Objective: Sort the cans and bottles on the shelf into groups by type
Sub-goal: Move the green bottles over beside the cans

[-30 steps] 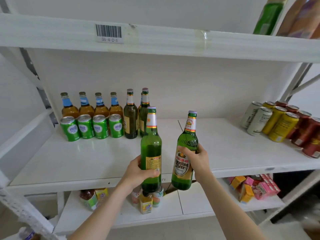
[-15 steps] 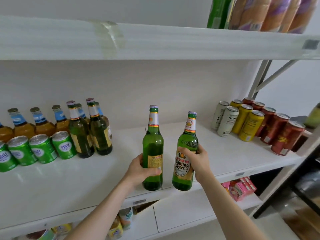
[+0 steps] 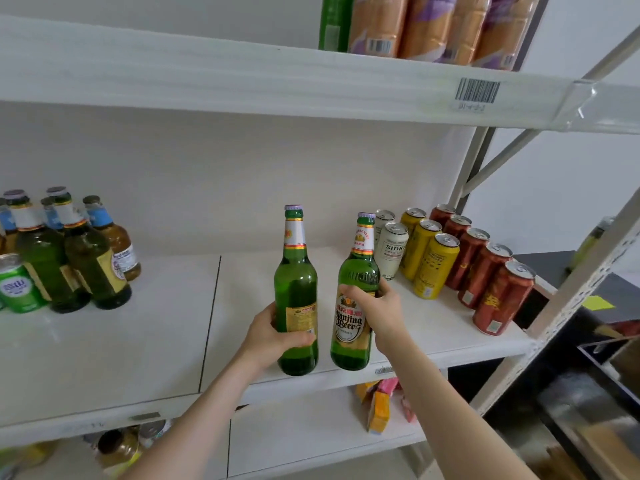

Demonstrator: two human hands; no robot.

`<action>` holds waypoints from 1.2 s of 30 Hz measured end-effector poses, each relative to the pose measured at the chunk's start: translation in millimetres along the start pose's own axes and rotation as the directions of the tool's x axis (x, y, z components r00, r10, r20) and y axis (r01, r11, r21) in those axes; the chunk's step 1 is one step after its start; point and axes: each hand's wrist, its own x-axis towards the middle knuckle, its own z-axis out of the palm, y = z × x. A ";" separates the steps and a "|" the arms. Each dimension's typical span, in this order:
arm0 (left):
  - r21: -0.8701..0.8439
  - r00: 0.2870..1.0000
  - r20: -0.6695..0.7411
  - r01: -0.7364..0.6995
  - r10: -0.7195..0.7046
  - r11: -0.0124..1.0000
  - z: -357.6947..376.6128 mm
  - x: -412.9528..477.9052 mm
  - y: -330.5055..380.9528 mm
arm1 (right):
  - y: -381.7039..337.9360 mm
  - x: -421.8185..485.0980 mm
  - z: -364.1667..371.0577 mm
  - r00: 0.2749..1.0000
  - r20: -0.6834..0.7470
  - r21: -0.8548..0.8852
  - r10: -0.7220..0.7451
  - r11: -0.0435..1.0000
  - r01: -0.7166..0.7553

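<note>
Hands are nearest: the left hand is wrapped around the lower half of a green bottle, with the thumb across its yellow label. The right hand grips a second green bottle at the shoulder, above the label. Both bottles are upright, just beside each other, at the front edge of the white shelf; I cannot tell if their bottoms touch it. Behind them on the right stand white cans, then yellow cans, then red cans. On the left, well apart, dark green bottles stand before brown bottles, with a green can beside them.
</note>
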 end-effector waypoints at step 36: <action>-0.021 0.986 -0.167 0.015 -0.019 1.000 32.3 197.1 -10.3 | 15.2 245.9 1.3 0.995 0.100 -0.022 -0.017 1.000 0.019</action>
